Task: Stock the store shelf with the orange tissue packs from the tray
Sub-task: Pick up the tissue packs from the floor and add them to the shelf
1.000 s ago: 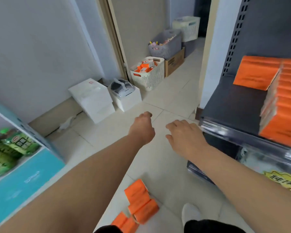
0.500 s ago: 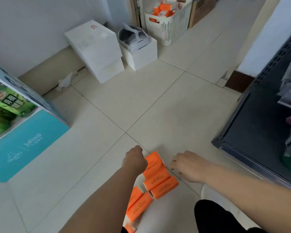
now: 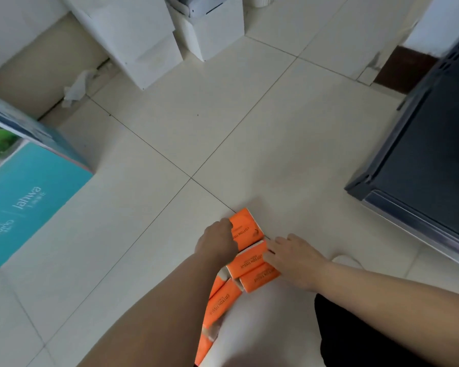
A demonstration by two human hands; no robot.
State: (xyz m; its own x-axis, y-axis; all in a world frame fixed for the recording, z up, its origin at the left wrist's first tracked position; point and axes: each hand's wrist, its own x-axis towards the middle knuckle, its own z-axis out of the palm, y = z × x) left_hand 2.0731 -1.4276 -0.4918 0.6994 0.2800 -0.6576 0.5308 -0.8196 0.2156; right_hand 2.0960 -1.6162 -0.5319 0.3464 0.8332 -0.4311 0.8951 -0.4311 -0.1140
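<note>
Several orange tissue packs (image 3: 245, 229) lie low in the middle of the view, grouped on a pale surface that may be the tray; its edges cannot be made out against the floor. The three farthest packs sit side by side, touching, each printed with "COTTON TISSUE" in dark letters. More orange packs (image 3: 219, 304) trail back toward the person, partly hidden under the left forearm. The left hand (image 3: 217, 241) rests on the left end of the farthest packs, knuckles up and fingers curled downward over the edge; whether they actually grip a pack cannot be told. The right hand (image 3: 296, 256) lies flat and palm down against the right end of the middle packs, fingers (image 3: 272, 249) held together and pointing left, touching the wrapping but not closed around it. Both bare forearms reach in from the bottom edge. Around the packs is a cream tiled floor (image 3: 223, 123) with dark grout lines. To the right stands the dark grey bottom shelf (image 3: 421, 154) of a store rack, well apart from the packs. At left is a teal carton (image 3: 29, 205) marked "lahwa". At the top, white boxes (image 3: 141, 38) stand against the wall, with a crumpled white scrap (image 3: 76, 88) beside them.
</note>
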